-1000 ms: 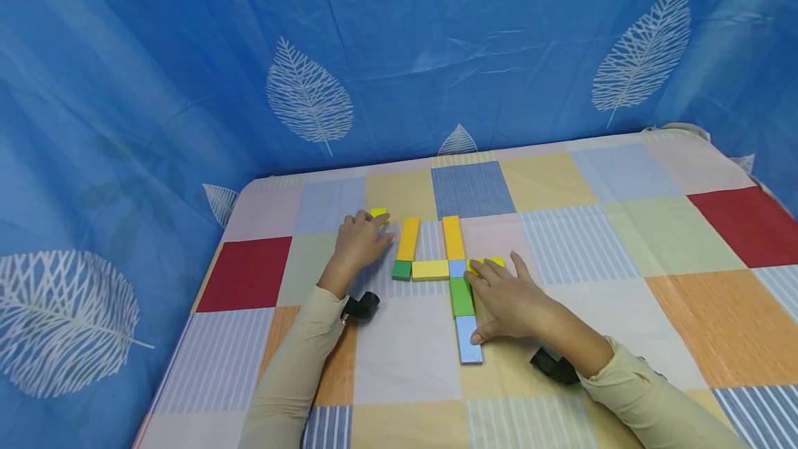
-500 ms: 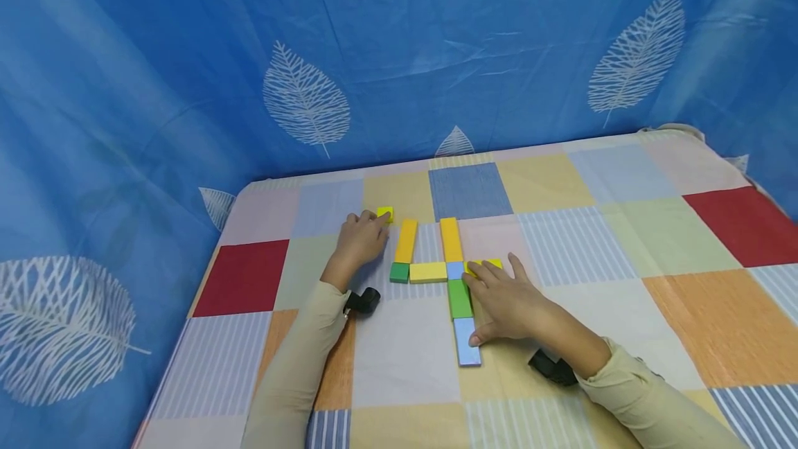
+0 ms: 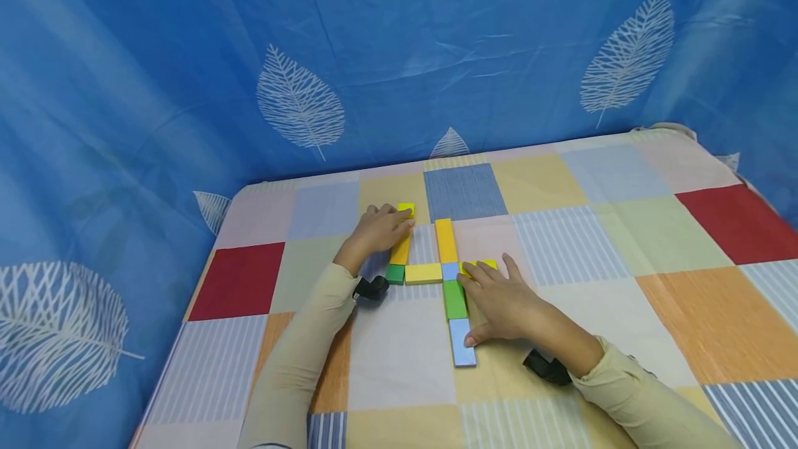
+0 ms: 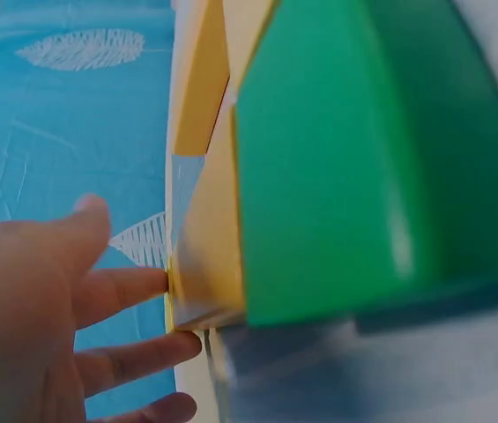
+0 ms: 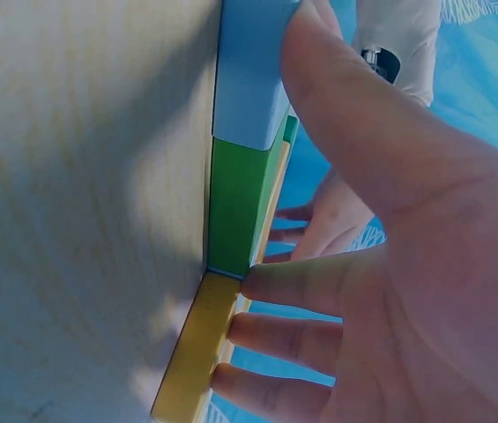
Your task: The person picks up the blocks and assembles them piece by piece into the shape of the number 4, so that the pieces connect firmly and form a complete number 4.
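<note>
My left hand (image 3: 379, 229) reaches over the left orange block (image 3: 400, 253), its fingertips at a small yellow block (image 3: 406, 207) by that block's far end. In the left wrist view its fingers (image 4: 121, 291) are extended, and a green block (image 4: 328, 176) looms close. My right hand (image 3: 505, 305) spreads flat: fingers touch a yellow block (image 3: 489, 265), thumb rests on a light blue block (image 3: 460, 338). Joined in a figure are a dark green block (image 3: 395, 274), a pale yellow one (image 3: 423, 274), a small blue one (image 3: 449, 271), a green one (image 3: 455, 298) and another orange block (image 3: 445, 241).
A patchwork cloth (image 3: 402, 359) covers the table. Blue curtain (image 3: 449, 47) with white leaf prints hangs behind and at the sides. Dark wrist cameras (image 3: 372, 288) sit on both wrists, close over the cloth.
My left hand has slid the small yellow block rightward, from left of the left orange block to its far end. The right hand keeps its place on the blocks.
</note>
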Demonstrator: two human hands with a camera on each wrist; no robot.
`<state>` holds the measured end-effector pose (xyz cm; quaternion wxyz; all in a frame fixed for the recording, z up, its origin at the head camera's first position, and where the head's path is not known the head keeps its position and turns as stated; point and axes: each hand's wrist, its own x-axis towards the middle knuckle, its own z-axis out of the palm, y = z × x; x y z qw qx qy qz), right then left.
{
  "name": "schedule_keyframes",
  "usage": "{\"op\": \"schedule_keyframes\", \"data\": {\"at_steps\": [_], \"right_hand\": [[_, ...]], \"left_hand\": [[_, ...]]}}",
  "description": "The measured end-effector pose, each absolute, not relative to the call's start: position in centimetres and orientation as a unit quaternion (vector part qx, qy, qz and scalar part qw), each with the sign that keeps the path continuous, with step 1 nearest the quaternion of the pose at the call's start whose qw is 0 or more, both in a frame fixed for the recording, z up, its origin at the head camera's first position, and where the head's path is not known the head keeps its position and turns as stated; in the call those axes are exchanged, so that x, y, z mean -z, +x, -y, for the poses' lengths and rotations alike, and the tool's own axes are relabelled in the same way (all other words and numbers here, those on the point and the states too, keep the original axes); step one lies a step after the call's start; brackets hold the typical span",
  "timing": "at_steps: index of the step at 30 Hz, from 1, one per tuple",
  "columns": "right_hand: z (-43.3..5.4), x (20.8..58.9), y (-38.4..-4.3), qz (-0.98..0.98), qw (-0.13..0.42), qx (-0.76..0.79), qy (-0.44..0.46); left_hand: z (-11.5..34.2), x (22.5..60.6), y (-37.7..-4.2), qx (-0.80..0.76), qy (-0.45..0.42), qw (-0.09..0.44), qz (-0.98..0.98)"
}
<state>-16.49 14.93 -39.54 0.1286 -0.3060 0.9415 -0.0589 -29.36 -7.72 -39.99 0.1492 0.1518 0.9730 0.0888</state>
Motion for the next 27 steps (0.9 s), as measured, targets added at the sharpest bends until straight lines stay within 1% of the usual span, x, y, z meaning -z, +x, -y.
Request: {"op": "schedule_keyframes", "data": {"at_steps": [13, 22, 27], "right_hand": [[-14.97, 39.53, -16.47, -0.941, 0.126, 0.064, -0.308], [-15.08, 39.57, -16.48, -0.94, 0.125, 0.063, -0.31], [-15.13, 39.6, -16.48, -0.941, 0.124, 0.06, -0.309]], "left_hand": [[8.1, 40.24, -29.01, -0.109, 0.173, 0.162, -0.965], [8.53, 40.57, -28.86, -0.144, 0.142, 0.161, -0.966], [8.64, 40.64, -28.89, -0.146, 0.145, 0.16, -0.965]]}}
